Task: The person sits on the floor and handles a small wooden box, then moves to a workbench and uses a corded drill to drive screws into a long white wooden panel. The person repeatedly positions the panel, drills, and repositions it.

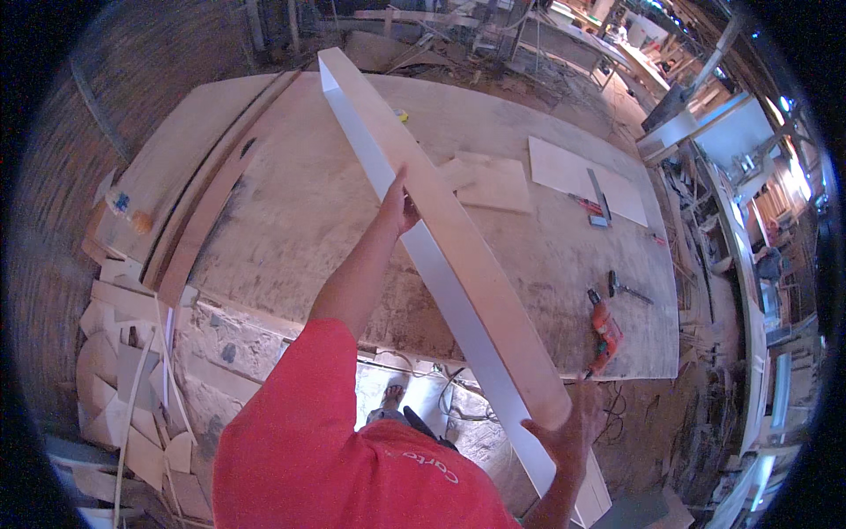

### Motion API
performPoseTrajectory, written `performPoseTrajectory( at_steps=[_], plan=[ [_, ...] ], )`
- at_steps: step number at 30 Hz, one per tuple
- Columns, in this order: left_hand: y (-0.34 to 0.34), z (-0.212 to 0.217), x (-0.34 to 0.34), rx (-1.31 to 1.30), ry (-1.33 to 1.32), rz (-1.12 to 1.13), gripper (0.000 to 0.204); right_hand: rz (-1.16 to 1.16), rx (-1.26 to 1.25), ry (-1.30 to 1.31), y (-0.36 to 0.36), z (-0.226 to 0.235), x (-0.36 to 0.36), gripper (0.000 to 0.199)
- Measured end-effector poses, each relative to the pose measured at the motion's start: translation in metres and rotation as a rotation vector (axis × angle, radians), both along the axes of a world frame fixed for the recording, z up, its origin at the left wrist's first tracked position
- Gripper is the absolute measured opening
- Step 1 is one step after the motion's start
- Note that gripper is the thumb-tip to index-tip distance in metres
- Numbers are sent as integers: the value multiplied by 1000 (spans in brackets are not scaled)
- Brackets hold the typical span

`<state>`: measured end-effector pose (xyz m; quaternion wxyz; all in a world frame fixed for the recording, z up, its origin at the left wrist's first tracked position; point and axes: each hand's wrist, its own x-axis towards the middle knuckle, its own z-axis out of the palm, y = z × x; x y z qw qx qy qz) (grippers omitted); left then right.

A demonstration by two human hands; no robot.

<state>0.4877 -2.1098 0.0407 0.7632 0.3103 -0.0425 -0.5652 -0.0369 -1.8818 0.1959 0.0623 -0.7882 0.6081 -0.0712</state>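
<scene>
Left hand [401, 204], part-curled, grips the long beam [476, 273] (white-sided); right hand [568, 432], spread, clasps its nearer end.

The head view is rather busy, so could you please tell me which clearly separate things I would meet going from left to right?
Long wooden strip, left hand, flat wood panel, orange drill.

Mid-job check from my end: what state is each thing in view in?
Long beam: held in both hands, slanting across the table; far-end contact unclear
Left hand: gripping the beam's side
Right hand: gripping toward its near end
Orange drill: lying down, unheld
Hammer: lying on the table
Square: lying partly over the pale panel
Pale panel: lying flat
</scene>
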Motion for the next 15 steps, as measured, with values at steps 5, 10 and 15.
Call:
performPoseTrajectory(
  at_steps=[5, 10, 15],
  plan=[
    [-24, 0, -7, 100, -104, 69, 46, -69, 167, -9, -12, -32, 9, 119],
    [30, -4, -38, 160, -92, 26, 41, 12, 81, 54, 33, -43, -32, 109],
    [114, 6, -157, 243, 60, -72, 34, -17, 132, -53, 110, -67, -160, 105]
  ],
)
